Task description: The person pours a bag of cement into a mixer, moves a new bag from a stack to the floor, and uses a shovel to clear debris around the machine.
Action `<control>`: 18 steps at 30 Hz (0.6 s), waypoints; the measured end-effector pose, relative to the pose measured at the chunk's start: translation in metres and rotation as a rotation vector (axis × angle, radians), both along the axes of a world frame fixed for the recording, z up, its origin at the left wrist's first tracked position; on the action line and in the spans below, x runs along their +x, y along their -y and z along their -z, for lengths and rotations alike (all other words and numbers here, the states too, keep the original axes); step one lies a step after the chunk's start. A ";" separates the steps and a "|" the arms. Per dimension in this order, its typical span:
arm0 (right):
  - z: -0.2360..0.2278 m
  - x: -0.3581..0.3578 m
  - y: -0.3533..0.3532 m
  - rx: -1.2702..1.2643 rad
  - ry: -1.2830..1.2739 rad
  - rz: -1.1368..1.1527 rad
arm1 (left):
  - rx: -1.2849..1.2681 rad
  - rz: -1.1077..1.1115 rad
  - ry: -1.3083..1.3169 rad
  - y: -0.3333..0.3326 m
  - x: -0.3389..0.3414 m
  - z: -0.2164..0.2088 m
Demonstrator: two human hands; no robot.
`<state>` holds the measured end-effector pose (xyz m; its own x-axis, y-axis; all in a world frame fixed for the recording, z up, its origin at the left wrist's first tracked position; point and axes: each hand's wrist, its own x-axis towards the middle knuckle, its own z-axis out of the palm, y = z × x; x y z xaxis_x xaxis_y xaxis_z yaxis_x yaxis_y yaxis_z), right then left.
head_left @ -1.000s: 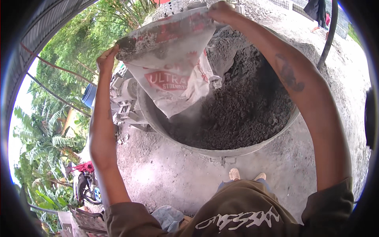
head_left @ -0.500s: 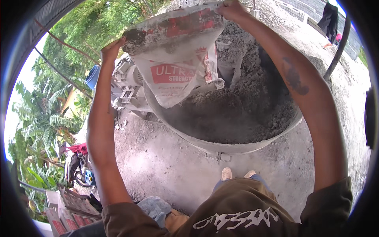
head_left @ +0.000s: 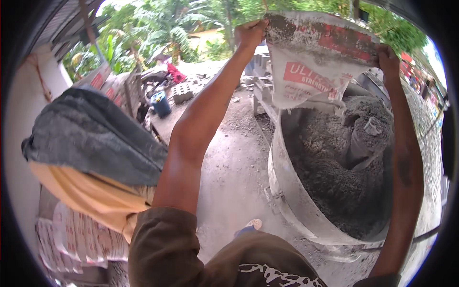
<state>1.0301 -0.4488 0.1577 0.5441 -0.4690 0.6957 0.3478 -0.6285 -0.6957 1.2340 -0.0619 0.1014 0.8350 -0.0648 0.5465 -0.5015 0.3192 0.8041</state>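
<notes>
My two raised hands stretch a white and red cement bag [head_left: 306, 71] between them, its dirty grey end at the top and its lower part hanging slack and flattened. Closed on the bag's upper left corner is my left hand [head_left: 250, 33]. The upper right corner sits in the grip of my right hand [head_left: 387, 59]. Below and to the right stands a round mixer drum [head_left: 282, 167], open at the top. Grey powder and gravel mix [head_left: 330, 177] lies inside it around a dust-coated central part [head_left: 366, 136]. The bag hangs over the drum's far left rim.
At left, dark and tan cloths [head_left: 95, 134] drape over a pile, with stacked cement bags [head_left: 76, 234] beneath. A blue container [head_left: 160, 104] and grey blocks [head_left: 182, 93] stand farther back. Gravel [head_left: 428, 158] covers ground at right. My shoe [head_left: 255, 223] shows beside the drum.
My view has swung left, so the drum now appears farther right and the draped pile has come into sight. Both hands still hold the bag, which now hangs nearer the drum's left side.
</notes>
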 end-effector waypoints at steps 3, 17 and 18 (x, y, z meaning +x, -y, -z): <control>-0.009 0.014 -0.006 -0.064 0.051 -0.348 | -0.115 -0.197 0.161 -0.093 -0.056 -0.002; 0.359 0.023 -0.312 0.179 -0.338 -0.643 | 0.211 -0.988 -1.092 -0.452 -0.630 0.519; 0.393 -0.005 -0.353 0.157 -0.411 -0.621 | 0.470 -1.176 -1.332 -0.483 -0.737 0.579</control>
<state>1.0253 -0.0961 -0.2357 0.9412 -0.0691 0.3307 0.2991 -0.2845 -0.9108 0.4968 0.4206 -0.4773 0.3684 0.8706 -0.3261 0.6971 -0.0267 0.7164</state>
